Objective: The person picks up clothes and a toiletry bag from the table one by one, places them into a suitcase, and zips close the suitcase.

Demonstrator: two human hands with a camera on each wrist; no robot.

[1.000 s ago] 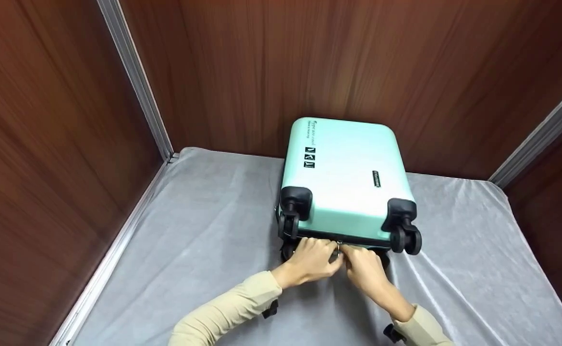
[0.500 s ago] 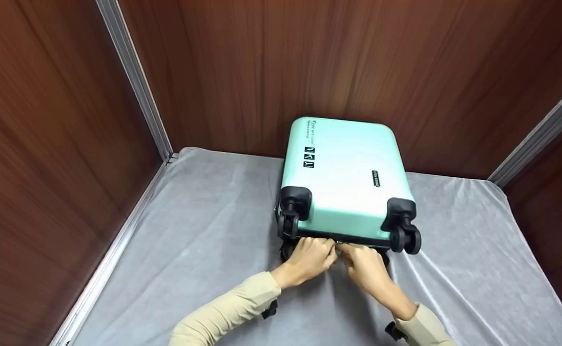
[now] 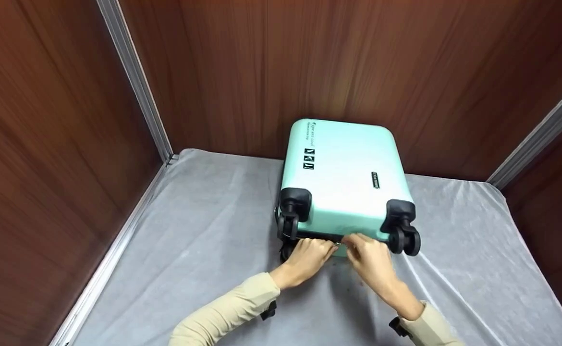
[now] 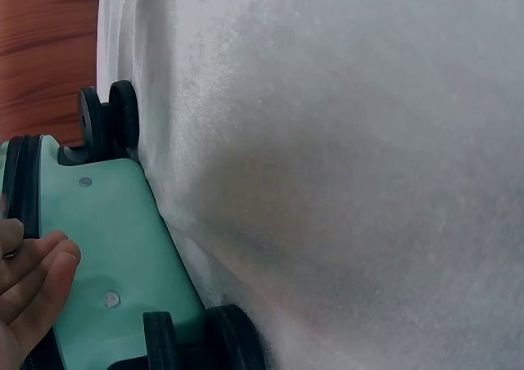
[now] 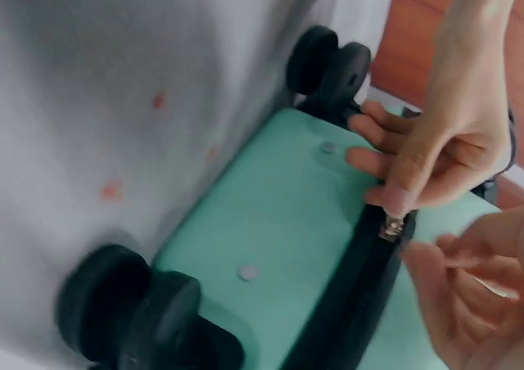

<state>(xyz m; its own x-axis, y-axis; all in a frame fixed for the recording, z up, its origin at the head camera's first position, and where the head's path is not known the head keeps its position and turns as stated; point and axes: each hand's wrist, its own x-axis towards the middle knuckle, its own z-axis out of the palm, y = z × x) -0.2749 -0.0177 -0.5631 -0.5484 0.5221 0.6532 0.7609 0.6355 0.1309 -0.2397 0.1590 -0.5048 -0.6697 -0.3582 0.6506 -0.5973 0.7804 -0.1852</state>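
A mint-green hard-shell suitcase (image 3: 343,168) lies flat, with its black wheels (image 3: 403,230) toward me. At its near side my left hand (image 3: 307,259) pinches a small metal zipper pull (image 5: 393,225) on the black zipper band (image 5: 348,296). My right hand (image 3: 370,262) is just right of it, fingertips right at the band, with thumb and fingers curled toward each other. I cannot tell whether these hold a second pull. In the left wrist view, curled fingers (image 4: 41,284) overlap the green shell beside the band.
Grey cloth (image 3: 213,206) covers the surface under the suitcase, with a few reddish spots (image 5: 111,191) near the wheels. Brown wood-look panels (image 3: 223,72) stand behind and at both sides, joined by metal corner strips (image 3: 139,81).
My right hand has shifted slightly right and up along the zipper band, away from my left hand. The left hand and the suitcase stay nearly where they were.
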